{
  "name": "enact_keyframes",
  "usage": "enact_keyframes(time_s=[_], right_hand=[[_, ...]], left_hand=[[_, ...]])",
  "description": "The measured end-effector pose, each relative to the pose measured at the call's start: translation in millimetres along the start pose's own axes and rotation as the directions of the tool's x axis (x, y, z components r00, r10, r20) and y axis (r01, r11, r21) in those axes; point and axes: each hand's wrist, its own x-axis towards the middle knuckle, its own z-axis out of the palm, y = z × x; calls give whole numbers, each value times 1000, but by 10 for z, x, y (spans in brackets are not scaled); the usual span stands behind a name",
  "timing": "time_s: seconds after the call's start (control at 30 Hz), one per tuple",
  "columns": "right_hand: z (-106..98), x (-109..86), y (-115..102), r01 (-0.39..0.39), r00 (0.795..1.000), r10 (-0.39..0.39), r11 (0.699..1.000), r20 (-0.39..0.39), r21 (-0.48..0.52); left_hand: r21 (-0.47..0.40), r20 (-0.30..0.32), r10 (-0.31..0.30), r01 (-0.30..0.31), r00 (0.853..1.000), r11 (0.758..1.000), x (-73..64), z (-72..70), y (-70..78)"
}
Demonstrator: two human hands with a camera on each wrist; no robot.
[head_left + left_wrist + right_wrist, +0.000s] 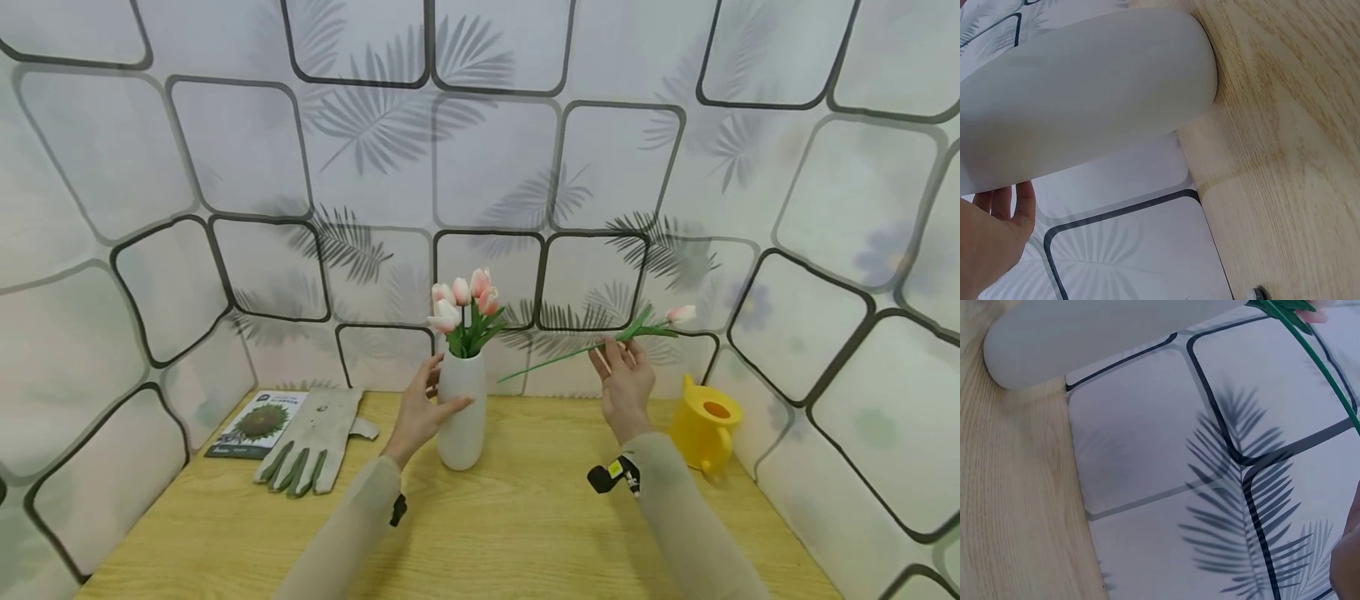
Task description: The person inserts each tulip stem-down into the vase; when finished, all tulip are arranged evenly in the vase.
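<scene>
A tall white vase (462, 417) stands upright on the wooden table, with several pink-and-white tulips (461, 302) in its mouth. My left hand (423, 412) holds the vase from its left side, thumb across the front and fingers toward the back. The left wrist view shows that hand's fingers (1022, 206) against the vase (1097, 94). To the right, my right hand (628, 387) pinches a single tulip (680, 315) near its leaves. That tulip lies nearly level in the air, bloom to the right, its bare green stem (547, 362) slanting down toward the vase.
A yellow watering can (703, 429) stands at the right, close to the right forearm. On the left lie a pair of grey-green work gloves (311, 442) and a seed packet (258, 423) with a sunflower picture. A patterned wall (495, 167) borders the table (517, 533).
</scene>
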Motion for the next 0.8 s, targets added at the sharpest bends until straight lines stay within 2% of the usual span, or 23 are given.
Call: enact_keyframes(time_s=[0.2, 0.6, 0.8], right_hand=[[173, -39, -38, 52, 999, -53, 995, 12, 89], [543, -60, -42, 106, 993, -112, 988, 48, 117], [657, -81, -66, 160, 981, -167, 984, 99, 74]], left_hand=[[-11, 2, -6, 6, 1000, 1000, -2, 1, 20], [-23, -4, 8, -8, 1000, 1000, 0, -20, 4], [-27, 7, 0, 0, 1000, 1000, -3, -7, 11]])
